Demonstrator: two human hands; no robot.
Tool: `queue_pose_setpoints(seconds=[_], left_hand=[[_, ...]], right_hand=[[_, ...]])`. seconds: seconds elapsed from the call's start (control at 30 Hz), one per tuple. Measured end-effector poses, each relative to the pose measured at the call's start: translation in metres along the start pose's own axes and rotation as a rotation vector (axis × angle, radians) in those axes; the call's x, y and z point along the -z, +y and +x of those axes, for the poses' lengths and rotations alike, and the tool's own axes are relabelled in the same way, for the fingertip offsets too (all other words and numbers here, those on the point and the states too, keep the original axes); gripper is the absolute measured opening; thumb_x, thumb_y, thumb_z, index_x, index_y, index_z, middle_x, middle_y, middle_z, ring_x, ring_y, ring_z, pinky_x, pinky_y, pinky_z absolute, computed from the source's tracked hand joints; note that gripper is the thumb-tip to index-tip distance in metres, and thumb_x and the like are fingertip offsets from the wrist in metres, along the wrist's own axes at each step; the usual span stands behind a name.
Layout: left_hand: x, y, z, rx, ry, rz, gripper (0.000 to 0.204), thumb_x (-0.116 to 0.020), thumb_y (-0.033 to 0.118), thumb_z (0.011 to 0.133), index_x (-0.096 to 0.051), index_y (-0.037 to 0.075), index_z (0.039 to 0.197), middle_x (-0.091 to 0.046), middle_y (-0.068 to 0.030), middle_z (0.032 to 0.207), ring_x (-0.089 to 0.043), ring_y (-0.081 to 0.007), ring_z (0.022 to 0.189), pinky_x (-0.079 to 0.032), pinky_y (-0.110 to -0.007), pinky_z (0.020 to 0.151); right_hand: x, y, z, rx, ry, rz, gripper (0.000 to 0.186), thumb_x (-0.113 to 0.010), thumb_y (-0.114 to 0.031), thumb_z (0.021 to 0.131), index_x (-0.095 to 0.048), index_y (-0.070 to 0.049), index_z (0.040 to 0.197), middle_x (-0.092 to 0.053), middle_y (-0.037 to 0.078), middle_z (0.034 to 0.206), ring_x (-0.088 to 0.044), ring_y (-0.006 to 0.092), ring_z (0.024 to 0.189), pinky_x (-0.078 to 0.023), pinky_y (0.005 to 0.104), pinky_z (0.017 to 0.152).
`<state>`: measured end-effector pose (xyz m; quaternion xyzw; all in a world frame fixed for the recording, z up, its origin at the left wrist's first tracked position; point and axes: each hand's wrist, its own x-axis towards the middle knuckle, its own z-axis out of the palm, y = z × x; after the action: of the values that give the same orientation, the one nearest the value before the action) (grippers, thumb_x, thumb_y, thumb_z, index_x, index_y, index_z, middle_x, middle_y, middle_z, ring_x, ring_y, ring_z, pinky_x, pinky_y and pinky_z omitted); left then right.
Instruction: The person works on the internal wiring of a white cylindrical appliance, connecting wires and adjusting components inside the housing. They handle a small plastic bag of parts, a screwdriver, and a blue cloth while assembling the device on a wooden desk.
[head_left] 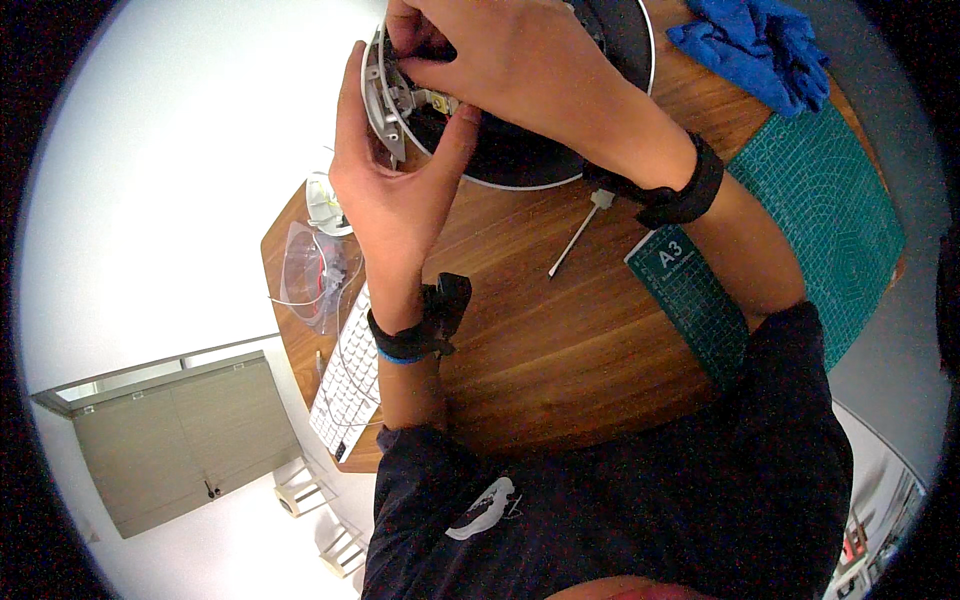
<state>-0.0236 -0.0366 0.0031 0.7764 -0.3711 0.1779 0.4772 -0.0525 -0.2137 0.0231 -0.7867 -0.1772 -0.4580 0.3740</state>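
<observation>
At the top of the view stands a round black device [530, 150] with a white rim, tilted toward me. Its left side shows pale inner fittings and a small yellowish part [440, 103]. My left hand [395, 190] is closed round that left edge, with the fingers outside and the thumb inside by the yellowish part. Bent over the same edge, my right hand [480, 50] has its fingers curled and pressed together in a pinch. What those fingertips hold, if anything, is hidden. Both wrists wear black straps.
A slim tool [575, 240] lies on the wooden table [530, 340]. Left are a white keyboard [350, 380], a clear bag with cables [310, 275] and a white part [325, 205]. Right are green cutting mats [830, 220] and a blue cloth [755, 50].
</observation>
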Motion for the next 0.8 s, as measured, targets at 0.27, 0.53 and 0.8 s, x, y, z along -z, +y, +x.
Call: queue_pose_setpoints(seconds=[0.27, 0.53, 0.8], left_hand=[[-0.0008, 0.0071, 0.0002, 0.037, -0.016, -0.094, 0.087, -0.089, 0.009, 0.086, -0.042, -0.005, 0.158, -0.073, -0.0116, 0.123, -0.067, -0.0119, 0.104, -0.057, -0.027, 0.091], [-0.0008, 0.0062, -0.0004, 0.034, -0.02, -0.089, 0.088, -0.088, 0.008, 0.087, -0.04, -0.006, 0.159, -0.071, -0.0133, 0.127, -0.067, -0.0133, 0.11, -0.057, -0.029, 0.095], [-0.0007, 0.0042, 0.0002, 0.042, -0.014, -0.099, 0.087, -0.088, 0.008, 0.086, -0.041, -0.006, 0.158, -0.072, -0.013, 0.126, -0.067, -0.0122, 0.107, -0.057, -0.027, 0.093]], right_hand=[[0.0, 0.0041, -0.0002, -0.017, -0.004, 0.013, 0.021, -0.073, -0.008, 0.092, -0.055, -0.002, 0.1, -0.067, 0.017, 0.085, -0.069, 0.0359, 0.085, -0.054, 0.0442, 0.075], [-0.0003, 0.0051, -0.0011, 0.008, -0.001, -0.002, 0.021, -0.072, -0.008, 0.092, -0.054, -0.003, 0.101, -0.066, 0.016, 0.086, -0.068, 0.0349, 0.086, -0.053, 0.0441, 0.075], [0.0006, 0.0022, -0.0006, -0.002, 0.005, -0.02, 0.019, -0.072, -0.008, 0.092, -0.056, -0.003, 0.099, -0.066, 0.016, 0.084, -0.068, 0.0341, 0.084, -0.053, 0.0436, 0.073]])
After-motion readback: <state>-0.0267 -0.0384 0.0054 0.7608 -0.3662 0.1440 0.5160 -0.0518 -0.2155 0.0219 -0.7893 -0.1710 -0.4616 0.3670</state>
